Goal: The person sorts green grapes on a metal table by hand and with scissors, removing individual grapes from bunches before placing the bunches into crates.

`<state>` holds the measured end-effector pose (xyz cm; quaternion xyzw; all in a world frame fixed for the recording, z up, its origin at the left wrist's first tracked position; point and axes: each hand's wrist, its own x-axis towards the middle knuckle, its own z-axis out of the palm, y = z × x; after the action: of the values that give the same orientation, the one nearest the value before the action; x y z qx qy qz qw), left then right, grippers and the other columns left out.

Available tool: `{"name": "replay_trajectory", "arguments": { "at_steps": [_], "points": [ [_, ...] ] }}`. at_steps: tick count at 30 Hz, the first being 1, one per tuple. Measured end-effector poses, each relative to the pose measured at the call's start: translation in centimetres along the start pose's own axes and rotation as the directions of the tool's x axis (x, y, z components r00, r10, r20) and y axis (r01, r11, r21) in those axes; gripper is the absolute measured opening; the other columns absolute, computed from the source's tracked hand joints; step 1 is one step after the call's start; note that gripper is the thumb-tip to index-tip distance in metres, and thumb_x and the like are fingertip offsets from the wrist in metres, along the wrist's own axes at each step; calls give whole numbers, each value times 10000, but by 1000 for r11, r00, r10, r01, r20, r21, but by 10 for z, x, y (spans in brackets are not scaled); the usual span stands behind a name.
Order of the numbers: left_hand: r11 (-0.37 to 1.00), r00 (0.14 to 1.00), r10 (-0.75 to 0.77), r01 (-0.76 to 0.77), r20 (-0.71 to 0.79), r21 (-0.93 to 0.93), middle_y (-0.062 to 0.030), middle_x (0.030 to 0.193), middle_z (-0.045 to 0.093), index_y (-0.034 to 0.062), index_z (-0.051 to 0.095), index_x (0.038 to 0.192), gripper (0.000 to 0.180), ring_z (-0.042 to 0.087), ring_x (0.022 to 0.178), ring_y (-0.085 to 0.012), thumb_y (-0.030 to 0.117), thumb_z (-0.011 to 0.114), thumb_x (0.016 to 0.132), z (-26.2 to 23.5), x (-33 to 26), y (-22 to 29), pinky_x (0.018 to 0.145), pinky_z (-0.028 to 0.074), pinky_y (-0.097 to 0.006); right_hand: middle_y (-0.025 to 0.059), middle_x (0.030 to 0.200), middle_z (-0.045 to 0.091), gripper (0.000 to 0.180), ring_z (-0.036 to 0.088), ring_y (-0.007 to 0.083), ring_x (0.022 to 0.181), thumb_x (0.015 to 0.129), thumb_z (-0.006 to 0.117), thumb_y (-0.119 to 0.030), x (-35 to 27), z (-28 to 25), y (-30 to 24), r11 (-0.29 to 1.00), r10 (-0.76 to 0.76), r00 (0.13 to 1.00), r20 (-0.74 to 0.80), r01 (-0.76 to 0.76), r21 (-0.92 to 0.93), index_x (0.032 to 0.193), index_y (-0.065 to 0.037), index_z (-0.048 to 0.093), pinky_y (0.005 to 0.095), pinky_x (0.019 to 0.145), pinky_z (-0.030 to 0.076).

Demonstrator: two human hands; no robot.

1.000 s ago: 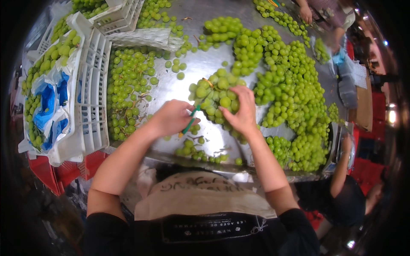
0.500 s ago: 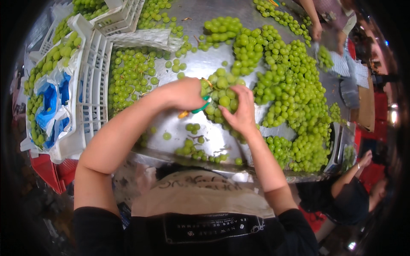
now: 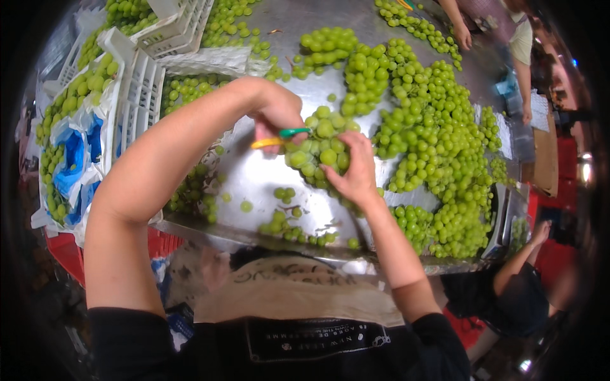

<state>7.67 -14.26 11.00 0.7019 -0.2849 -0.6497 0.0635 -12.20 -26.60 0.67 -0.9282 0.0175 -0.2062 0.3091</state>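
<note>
Head view: the left hand [image 3: 279, 109] is curled round the snips [image 3: 293, 133], green on one side and yellow on the other, with their green end at the bunch's upper left; how far the handles are spread, and where the blades lie, cannot be told. The right hand [image 3: 351, 164] cups the right side of the bunch [image 3: 319, 149], thumb and fingers parted with grapes between them. The bunch is over the middle of the metal table [image 3: 251, 184], left of the heap [image 3: 438, 136]; whether it rests there or is lifted cannot be told. For cutting at the bunch, a light, steady hold would probably serve best, since a hard pinch could split the skins; the tips should go in at the stem, clear of the right thumb, and the bunch might be turned so that the cut lies in sight. As for writing, the beige apron [image 3: 298, 305] bears large dark lettering, partly folded out of sight, and the black shirt [image 3: 311, 340] has small pale print inside a thin frame; no label can be made out on the white crate [image 3: 141, 86]
</note>
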Motion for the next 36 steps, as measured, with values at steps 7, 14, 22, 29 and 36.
{"name": "replay_trajectory", "arguments": {
  "at_steps": [7,14,22,29,36],
  "points": [
    [1000,999,-21,22,43,-21,-132,788,664,-33,642,871,244,655,606,-174,183,606,764,-9,1,-3,545,558,-270,170,1102,496,615,459,349,1058,597,766,-122,-1,0,4,1000,11,1000,8,-11,14,1128,-41,466,408,907,395],
    [992,996,37,-27,-83,120,-110,727,660,-9,657,782,157,639,583,-146,134,593,764,-8,-22,-9,530,538,-265,163,1112,510,580,449,347,1088,629,737,-131,3,-5,10,1000,-25,1000,11,25,-6,1136,-39,471,417,941,377],
    [916,915,338,-374,-222,-147,-74,761,669,-2,628,896,98,641,671,-117,10,582,810,49,-13,-54,596,517,-258,159,1146,503,528,439,332,1103,695,690,-148,11,-17,38,969,204,976,80,-213,127,1160,-34,468,389,963,357],
    [687,731,493,-660,-472,-305,-103,775,653,-25,601,943,145,626,675,-144,96,582,865,86,-2,-77,575,495,-266,131,1152,490,461,413,320,1155,712,651,-169,15,-18,44,984,166,983,76,-170,56,1139,-65,513,417,1005,315],
    [585,825,353,-563,-442,-584,-78,835,659,-16,598,977,170,622,710,-143,75,601,833,105,-16,-94,647,493,-268,125,1123,496,297,398,311,1157,695,676,-256,42,-20,14,918,-47,965,258,143,-370,925,-76,622,572,1038,175]
  ]
}}
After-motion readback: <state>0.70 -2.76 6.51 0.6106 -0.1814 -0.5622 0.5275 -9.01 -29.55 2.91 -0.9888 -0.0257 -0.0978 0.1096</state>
